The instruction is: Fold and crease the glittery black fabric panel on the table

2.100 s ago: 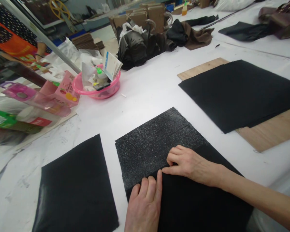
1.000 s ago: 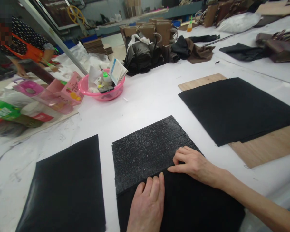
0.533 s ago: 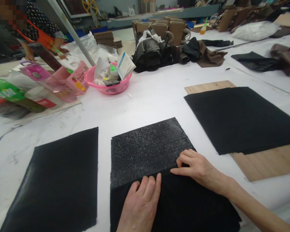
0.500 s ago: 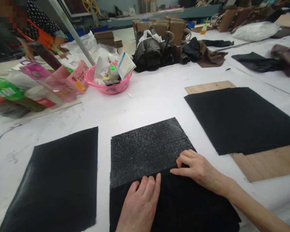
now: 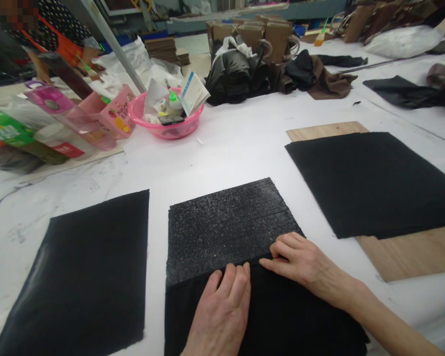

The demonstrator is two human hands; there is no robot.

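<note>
The left hand lies flat, palm down, on the black sheet nearest the person. Its fingers are straight and close together, it grips nothing, and its fingertips reach the sheet's far edge. That edge runs across the view from left to right, rising a little toward the right. The right hand rests on the same edge, just right of the left hand's fingertips. Its forefinger lies along the edge and its other fingers are bent; whether it pinches the edge or only presses on it cannot be told.

Straight beyond both hands lies the speckled sheet, which the black sheet partly covers. The speckled sheet's long sides run away from the person, and its stepped far border suggests several layers. The two hands are about equally close to the shared edge, the left one nearer the middle of it.

Everything rests on a white table. A second black stack lies apart on the left. On the right a third black stack sits on a wooden board. Farther off stand a pink basin of small items and a pink box, then dark bags and brown paper bags. Another person works at the far left.
</note>
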